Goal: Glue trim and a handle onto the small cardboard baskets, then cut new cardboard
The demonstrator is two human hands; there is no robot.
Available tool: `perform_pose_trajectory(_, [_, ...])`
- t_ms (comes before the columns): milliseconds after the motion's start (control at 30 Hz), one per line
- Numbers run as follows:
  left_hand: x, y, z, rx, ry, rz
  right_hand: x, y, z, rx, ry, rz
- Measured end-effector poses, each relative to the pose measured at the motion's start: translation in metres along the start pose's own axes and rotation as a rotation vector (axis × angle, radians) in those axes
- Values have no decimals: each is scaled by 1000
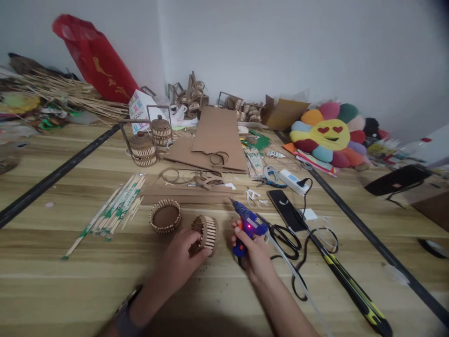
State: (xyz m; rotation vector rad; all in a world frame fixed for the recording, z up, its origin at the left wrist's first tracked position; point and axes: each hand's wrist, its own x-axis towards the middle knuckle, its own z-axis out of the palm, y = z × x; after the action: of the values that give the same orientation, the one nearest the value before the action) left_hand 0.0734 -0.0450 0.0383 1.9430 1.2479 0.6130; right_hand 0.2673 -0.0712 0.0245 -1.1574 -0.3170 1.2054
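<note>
My left hand [182, 260] grips a small round basket [209, 232] made of cardboard and short wooden sticks, tilted on its side with its stick wall facing right. In my right hand [257, 255] is a blue glue gun [249, 221] with a lit red light. Its nozzle points up and to the left, apart from the basket. A clear glue stick trails from its rear. Left of the held basket lies a similar stick-walled ring tray [165, 216] with a cardboard base. Black scissors [286, 238] rest just right of the glue gun.
Packs of wooden chopsticks [117, 206] lie at left. Two finished lidded baskets [143, 149] stand behind. Cardboard sheets [219, 135] and strips [189, 194] fill the middle. At right are a phone [286, 209], a utility knife [351, 285], a power strip [293, 181] and a flower cushion [329, 135].
</note>
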Motion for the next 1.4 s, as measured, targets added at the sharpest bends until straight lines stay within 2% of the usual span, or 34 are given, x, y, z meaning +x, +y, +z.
perform_pose_trajectory(133, [-3,3,-6,-216,-40,-99,-1,-1,-1,-32,-37,2])
perform_pose_trajectory(267, [-4,2,-6,-411,-158,-126,-5,1,-1,-45,-110,22])
perform_pose_trajectory(333, [-3,-2,-4,-500,-174,-132,-7,1,-1,-47,-146,16])
perform_pose_trajectory(567, [4,-14,-2,-861,-60,-216,-9,6,-6,-51,-219,-8])
perform_pose_trajectory(767, [3,-8,-7,-941,-43,-252,-12,13,-7,-168,-252,-51])
perform_pose_trajectory(900, [2,-7,-5,-997,-43,-222,-13,13,-7,-218,-241,-71])
perform_pose_trajectory(1000, [2,-6,-5,-981,-68,-182,-11,12,-7,-205,-223,-70])
perform_pose_trajectory(1100, [3,-5,-6,-870,-72,-145,-10,9,-6,-156,-198,-77])
perform_pose_trajectory(1300, [2,-13,0,-472,25,-66,-10,6,-4,-75,-169,-53])
perform_pose_trajectory(1400, [3,-16,3,-379,52,-65,-10,7,-4,-71,-174,-44])
